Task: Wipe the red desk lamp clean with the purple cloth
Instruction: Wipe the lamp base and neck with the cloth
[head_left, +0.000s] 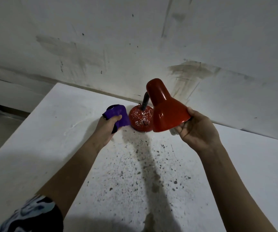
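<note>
Steadying the lamp shade point(168, 111) by its rim in the right hand point(196, 129), bunching the purple cloth point(118, 117) in the left hand point(107, 126), just left of the speckled lamp base point(140, 118).

surface: white table point(51, 148), dark-speckled | on it: red desk lamp point(140, 120) base, near back edge

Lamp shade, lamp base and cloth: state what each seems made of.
Lamp shade: likely painted metal, glossy red with sharp highlights. Lamp base: the same red finish, flecked with white residue. Purple cloth: soft, fuzzy fabric, perhaps microfibre, bunched in the left hand.
</note>
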